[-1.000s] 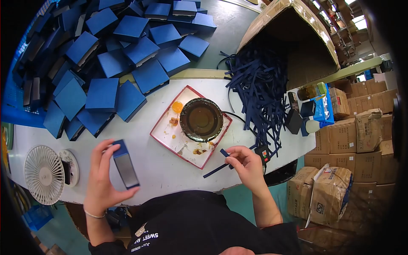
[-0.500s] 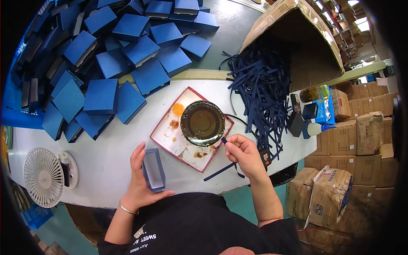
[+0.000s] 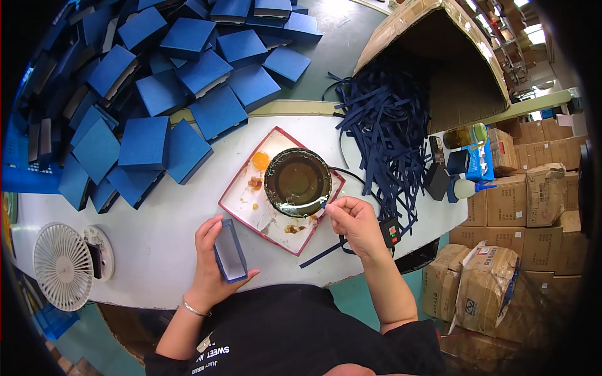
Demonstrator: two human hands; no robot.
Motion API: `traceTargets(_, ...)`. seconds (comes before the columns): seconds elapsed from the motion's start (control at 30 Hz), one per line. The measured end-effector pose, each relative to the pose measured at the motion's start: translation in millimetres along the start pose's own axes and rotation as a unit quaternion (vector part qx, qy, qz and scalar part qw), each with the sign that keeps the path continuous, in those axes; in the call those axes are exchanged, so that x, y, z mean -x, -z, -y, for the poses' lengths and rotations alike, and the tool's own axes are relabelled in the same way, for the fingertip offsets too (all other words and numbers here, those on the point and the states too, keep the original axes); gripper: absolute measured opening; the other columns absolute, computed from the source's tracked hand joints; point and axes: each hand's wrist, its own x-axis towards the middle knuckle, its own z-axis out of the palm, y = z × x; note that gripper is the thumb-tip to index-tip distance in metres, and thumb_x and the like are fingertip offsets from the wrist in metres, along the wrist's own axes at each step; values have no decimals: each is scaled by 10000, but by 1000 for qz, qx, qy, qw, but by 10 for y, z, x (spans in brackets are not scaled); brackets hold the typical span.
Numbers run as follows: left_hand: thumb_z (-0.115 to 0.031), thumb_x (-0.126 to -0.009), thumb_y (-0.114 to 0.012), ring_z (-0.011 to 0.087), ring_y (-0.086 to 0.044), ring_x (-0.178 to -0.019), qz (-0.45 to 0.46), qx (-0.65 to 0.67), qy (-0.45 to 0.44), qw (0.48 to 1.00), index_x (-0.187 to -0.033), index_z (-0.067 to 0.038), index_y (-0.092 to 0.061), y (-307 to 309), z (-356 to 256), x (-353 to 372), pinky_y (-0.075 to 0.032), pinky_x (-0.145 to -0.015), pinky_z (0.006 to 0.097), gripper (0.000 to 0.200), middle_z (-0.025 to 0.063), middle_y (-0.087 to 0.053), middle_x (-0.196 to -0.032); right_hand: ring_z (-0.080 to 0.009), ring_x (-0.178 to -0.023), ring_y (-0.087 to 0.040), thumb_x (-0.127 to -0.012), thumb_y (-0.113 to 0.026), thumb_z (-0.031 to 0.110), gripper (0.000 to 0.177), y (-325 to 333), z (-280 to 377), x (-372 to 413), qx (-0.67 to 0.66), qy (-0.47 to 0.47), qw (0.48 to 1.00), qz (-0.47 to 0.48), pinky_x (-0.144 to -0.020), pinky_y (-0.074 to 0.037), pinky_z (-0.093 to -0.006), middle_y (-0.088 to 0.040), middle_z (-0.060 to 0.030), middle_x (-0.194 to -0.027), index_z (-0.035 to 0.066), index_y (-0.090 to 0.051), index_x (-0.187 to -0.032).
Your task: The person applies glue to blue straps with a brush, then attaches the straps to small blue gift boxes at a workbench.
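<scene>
My left hand (image 3: 212, 266) is wrapped round the left and lower sides of a blue open box (image 3: 231, 250), whose pale inside faces up. My right hand (image 3: 352, 222) pinches a dark blue ribbon (image 3: 323, 253) whose short end touches or nearly touches the rim of a round pot (image 3: 298, 182). The ribbon's long end trails down-left over the table. Brownish liquid fills the pot, which stands on a white tray with a red edge (image 3: 241, 174). Orange and brown spots mark the tray.
Many blue boxes (image 3: 144, 143) are heaped at the upper left. Dark blue ribbons (image 3: 385, 125) spill from a cardboard carton (image 3: 433, 25) at the upper right. A white fan (image 3: 64, 266) stands at the left. A black switch box (image 3: 390, 232) lies right of my right hand.
My right hand has moved slightly left and up, bringing the ribbon end to the pot's rim. My left hand and the blue box have shifted slightly right.
</scene>
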Motion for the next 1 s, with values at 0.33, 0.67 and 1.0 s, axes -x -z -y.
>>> traceTargets(0.33, -328, -638, -981, 408, -404, -1387, -25, 58, 35, 997, -1567, -78, -89, -119, 90, 112, -379, -1149, 500, 1312, 239, -348, -1532, -37, -530, -428, -962, -705, 95, 138, -21, -131, -6, 1, 16, 1000, -22, -500, -310, -209, -593, 9, -664, 28, -640, -860)
traceTargets(0.67, -448, -589, -974, 391, -462, -1299, -74, -91, -60, 991, -1470, -67, -409, 44, -289, -296, -271, -1171, 624, 1113, 147, -500, -1397, -36, -657, -551, -946, -727, 65, 98, -308, 67, 486, 56, 17, 998, -30, -608, -431, -192, -650, 8, -741, 26, -659, -889)
traceTargets(1.0, -165, -646, -900, 361, -423, -1310, -111, -139, -120, 977, -1334, -279, -620, -76, -581, -357, -293, -1165, 635, 750, 40, -530, -1407, -13, -661, -576, -887, -773, 19, 136, -805, 132, 853, 272, 176, 945, 35, -551, -449, -184, -681, -15, -753, -2, -651, -831)
